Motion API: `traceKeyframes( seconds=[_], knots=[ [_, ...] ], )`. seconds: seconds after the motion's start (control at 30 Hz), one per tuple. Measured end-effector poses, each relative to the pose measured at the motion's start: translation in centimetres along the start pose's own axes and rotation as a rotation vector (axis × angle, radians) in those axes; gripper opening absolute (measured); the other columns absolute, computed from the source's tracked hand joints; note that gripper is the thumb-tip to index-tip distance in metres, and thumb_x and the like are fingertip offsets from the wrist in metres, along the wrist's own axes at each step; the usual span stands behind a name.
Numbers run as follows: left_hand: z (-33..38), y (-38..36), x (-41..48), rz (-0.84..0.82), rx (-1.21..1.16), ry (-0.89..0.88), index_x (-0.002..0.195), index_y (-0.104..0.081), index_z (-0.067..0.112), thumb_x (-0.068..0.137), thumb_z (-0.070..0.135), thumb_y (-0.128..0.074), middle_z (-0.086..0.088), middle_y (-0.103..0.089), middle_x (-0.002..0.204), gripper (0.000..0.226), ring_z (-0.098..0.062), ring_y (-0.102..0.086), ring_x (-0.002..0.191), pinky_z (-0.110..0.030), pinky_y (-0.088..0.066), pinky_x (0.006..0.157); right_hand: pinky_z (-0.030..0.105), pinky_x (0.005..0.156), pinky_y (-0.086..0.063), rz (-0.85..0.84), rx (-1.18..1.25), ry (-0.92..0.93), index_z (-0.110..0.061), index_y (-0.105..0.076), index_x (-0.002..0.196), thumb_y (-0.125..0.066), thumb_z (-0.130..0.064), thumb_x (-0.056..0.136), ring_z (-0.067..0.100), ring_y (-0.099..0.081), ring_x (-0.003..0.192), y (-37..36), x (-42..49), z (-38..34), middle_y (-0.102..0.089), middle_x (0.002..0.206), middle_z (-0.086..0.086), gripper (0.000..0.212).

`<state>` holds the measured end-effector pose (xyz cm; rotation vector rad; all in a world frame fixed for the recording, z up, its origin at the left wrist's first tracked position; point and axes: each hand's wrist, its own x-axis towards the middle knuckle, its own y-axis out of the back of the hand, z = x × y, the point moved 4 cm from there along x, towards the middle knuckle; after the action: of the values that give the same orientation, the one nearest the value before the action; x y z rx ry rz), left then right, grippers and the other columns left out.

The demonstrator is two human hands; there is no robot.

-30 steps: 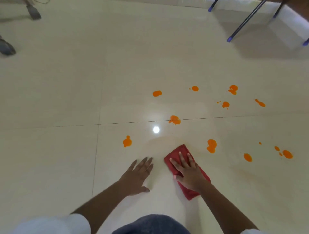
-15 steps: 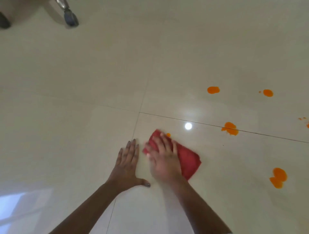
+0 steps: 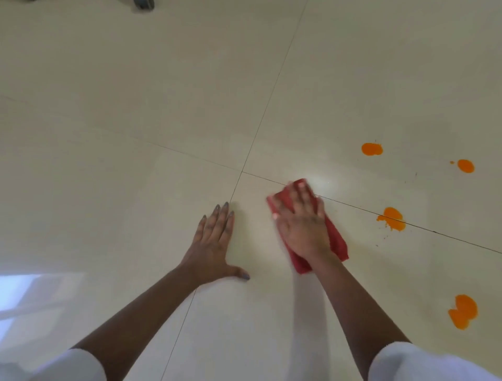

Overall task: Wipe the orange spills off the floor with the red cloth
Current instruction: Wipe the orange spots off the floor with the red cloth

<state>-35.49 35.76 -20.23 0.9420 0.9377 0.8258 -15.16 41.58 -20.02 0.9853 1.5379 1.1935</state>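
My right hand (image 3: 301, 223) presses flat on the folded red cloth (image 3: 336, 240), which lies on the cream tiled floor (image 3: 135, 122) just right of a tile-joint crossing. My left hand (image 3: 214, 244) rests flat on the floor beside it, fingers together, thumb out, holding nothing. Orange spills lie to the right: one (image 3: 392, 218) on the joint line, one (image 3: 372, 149) farther away, one (image 3: 466, 166) near the right edge, and a large one (image 3: 462, 310) close by at the lower right.
A dark caster or furniture foot (image 3: 144, 3) shows at the top edge. A bright window reflection (image 3: 24, 293) lies on the floor at the lower left. White sleeves (image 3: 423, 364) frame the bottom corners.
My right hand has slid the red cloth forward and to the right, over the small orange spot seen at its edge half a second ago. The view has shifted left; my left hand stays planted.
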Motion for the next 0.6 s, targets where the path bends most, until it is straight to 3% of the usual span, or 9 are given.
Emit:
traceKeyframes(
  seconds=[0.1,0.13,0.23,0.3,0.33,0.4,0.5,0.53,0.6],
  knots=[
    [-0.2,-0.5,0.5,-0.04,0.026,0.013,0.144,0.012,0.007,0.042,0.099,-0.022,-0.012,0.021,0.152,0.142,-0.023,0.025,0.138,-0.041,0.018,0.11,0.056,0.111,-0.016,0.108,0.105,-0.417,-0.039,-0.022,0.145,-0.015,-0.048,0.091,0.031,-0.009,0.144,-0.6,-3.4,1.3,-0.019,0.155,0.012,0.055],
    [-0.1,-0.7,0.4,-0.06,0.033,0.019,0.144,0.009,0.008,0.043,0.099,-0.025,-0.013,0.017,0.153,0.141,-0.023,0.023,0.138,-0.043,0.015,0.111,0.058,0.109,-0.019,0.142,0.113,-0.463,-0.036,-0.027,0.144,-0.022,-0.046,0.091,0.034,-0.016,0.142,-1.0,-5.5,-0.2,-0.025,0.153,0.016,0.054],
    [-0.2,-0.4,0.7,-0.059,0.034,0.03,0.142,0.013,0.013,0.044,0.096,-0.034,-0.013,0.021,0.151,0.137,-0.022,0.027,0.137,-0.048,0.013,0.111,0.057,0.109,-0.018,0.124,0.163,-0.191,-0.038,-0.035,0.141,-0.033,-0.042,0.091,0.032,-0.021,0.141,-1.5,-6.4,-6.5,-0.03,0.151,0.011,0.05],
    [-0.1,-0.1,0.3,-0.074,0.046,0.019,0.141,0.018,0.014,0.045,0.095,-0.035,-0.012,0.027,0.149,0.136,-0.02,0.033,0.134,-0.044,0.019,0.11,0.055,0.113,-0.012,0.088,0.139,0.071,-0.044,-0.029,0.141,-0.032,-0.042,0.094,0.028,-0.012,0.144,-0.5,-1.1,-7.4,-0.022,0.155,0.003,0.048],
    [0.0,0.0,0.4,-0.06,0.04,0.015,0.143,0.013,0.013,0.046,0.095,-0.036,-0.013,0.022,0.151,0.136,-0.02,0.03,0.135,-0.042,0.018,0.11,0.054,0.114,-0.008,0.024,0.101,0.112,-0.045,-0.023,0.143,-0.027,-0.041,0.096,0.026,-0.004,0.145,0.2,2.2,-6.2,-0.014,0.157,0.0,0.047],
    [0.3,0.1,0.4,-0.077,0.017,0.03,0.145,-0.002,0.007,0.047,0.095,-0.037,-0.013,0.01,0.154,0.137,-0.021,0.018,0.139,-0.041,0.011,0.11,0.052,0.114,-0.002,0.01,0.084,-0.096,-0.044,-0.015,0.145,-0.022,-0.039,0.097,0.023,0.005,0.145,1.7,7.3,-0.9,-0.005,0.159,-0.001,0.048],
    [0.2,-0.1,0.7,-0.055,0.016,0.047,0.146,-0.004,0.006,0.046,0.096,-0.034,-0.004,0.018,0.153,0.137,-0.021,0.015,0.141,-0.042,0.008,0.109,0.054,0.114,-0.003,0.128,0.186,-0.467,-0.042,-0.019,0.145,-0.023,-0.038,0.096,0.026,0.002,0.145,1.4,5.9,4.6,-0.007,0.158,0.002,0.049],
    [0.2,-0.1,0.7,-0.061,0.022,0.055,0.146,-0.004,0.006,0.046,0.096,-0.033,-0.003,0.019,0.153,0.138,-0.021,0.014,0.141,-0.043,0.007,0.109,0.056,0.112,-0.007,0.177,0.17,-0.529,-0.039,-0.027,0.144,-0.024,-0.037,0.095,0.029,-0.005,0.145,1.0,3.5,3.6,-0.014,0.157,0.006,0.049],
    [0.1,-0.3,0.7,-0.085,0.044,0.086,0.145,-0.009,0.004,0.045,0.096,-0.031,-0.005,0.013,0.154,0.138,-0.023,0.009,0.142,-0.044,0.003,0.109,0.06,0.108,-0.018,0.199,0.172,-0.416,-0.033,-0.043,0.138,-0.028,-0.035,0.09,0.035,-0.022,0.141,-0.3,-1.1,-2.4,-0.032,0.151,0.011,0.051]
  ],
)
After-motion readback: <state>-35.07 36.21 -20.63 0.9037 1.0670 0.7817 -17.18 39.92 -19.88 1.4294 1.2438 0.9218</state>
